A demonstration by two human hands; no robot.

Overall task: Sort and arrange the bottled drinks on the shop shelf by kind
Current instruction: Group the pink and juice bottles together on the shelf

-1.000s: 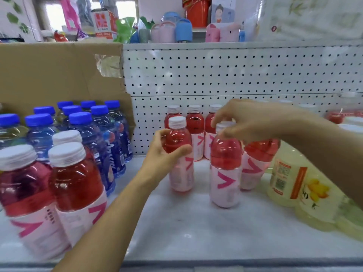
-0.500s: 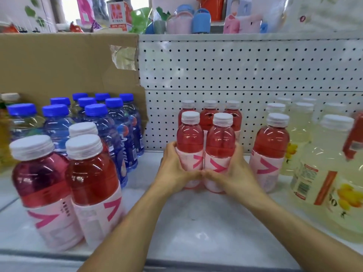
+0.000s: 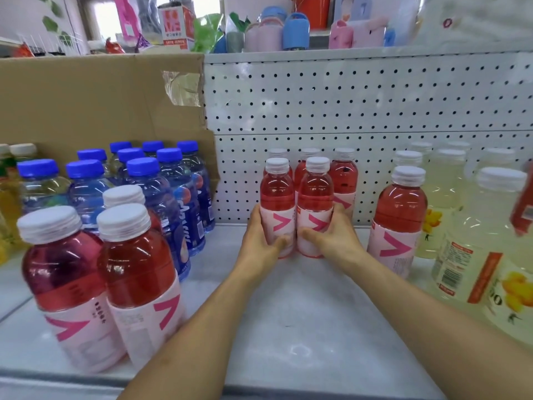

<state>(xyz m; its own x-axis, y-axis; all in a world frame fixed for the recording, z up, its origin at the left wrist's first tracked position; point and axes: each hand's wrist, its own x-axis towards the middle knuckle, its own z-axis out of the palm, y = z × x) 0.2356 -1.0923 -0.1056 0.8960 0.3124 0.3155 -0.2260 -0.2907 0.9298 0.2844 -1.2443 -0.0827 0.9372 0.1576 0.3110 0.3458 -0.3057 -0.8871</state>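
At the back of the white shelf [image 3: 288, 327], near the pegboard [image 3: 375, 111], your left hand [image 3: 259, 243] grips one red drink bottle [image 3: 277, 194] and your right hand [image 3: 336, 238] grips a second red bottle [image 3: 315, 197], both upright and touching side by side. Three more red bottles [image 3: 344, 174] stand just behind them; blue-capped bottles [image 3: 161, 203] stand well to the left.

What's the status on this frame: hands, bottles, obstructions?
Left hand grips left red bottle, right hand grips right red bottle. Pair upright, side by side, before back row. Lone red bottle stands apart, right.
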